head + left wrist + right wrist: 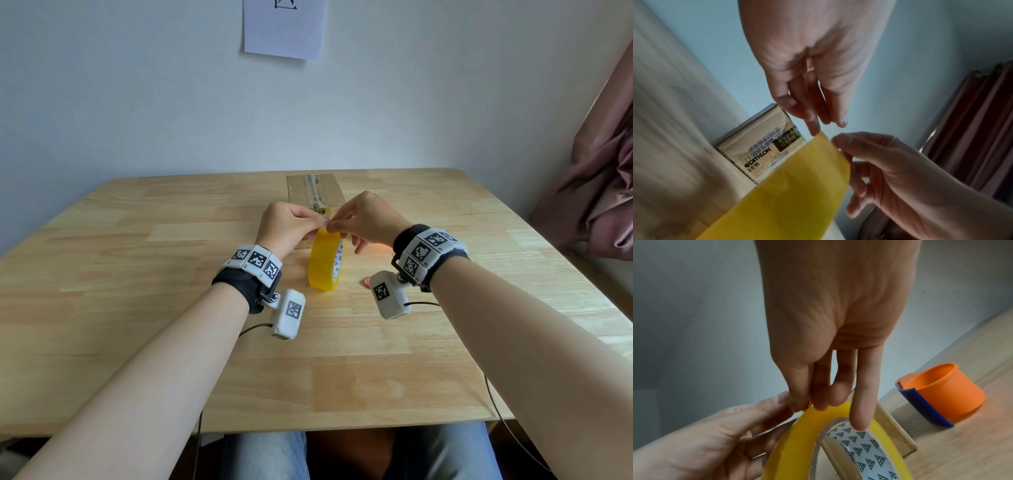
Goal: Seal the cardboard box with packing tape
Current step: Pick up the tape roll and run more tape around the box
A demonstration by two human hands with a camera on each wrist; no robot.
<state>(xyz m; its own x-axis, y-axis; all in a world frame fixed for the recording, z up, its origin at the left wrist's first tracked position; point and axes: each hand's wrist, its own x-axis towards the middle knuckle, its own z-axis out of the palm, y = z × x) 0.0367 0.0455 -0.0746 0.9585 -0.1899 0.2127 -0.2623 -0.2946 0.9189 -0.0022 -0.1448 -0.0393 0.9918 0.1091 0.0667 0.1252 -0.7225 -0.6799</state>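
Note:
A yellow roll of packing tape (pixel 325 262) stands on its edge on the wooden table (pixel 137 274), just in front of a flat cardboard box (pixel 313 190) that carries old printed tape. Both hands meet at the top of the roll. My left hand (pixel 286 224) holds the roll's top from the left, thumb above and fingers against its outer face (pixel 777 431). My right hand (pixel 364 222) pinches the roll's top (pixel 830 407), one finger reaching down over the roll's side. In the left wrist view the box (pixel 764 149) lies behind the yellow tape (pixel 797 186). No loose tape end shows.
An orange tape cutter with a blue blade guard (pixel 941 392) sits on the table right of the roll, mostly hidden behind my right wrist in the head view. A pink curtain (pixel 599 192) hangs at the right. A paper sheet (pixel 284 27) is on the wall.

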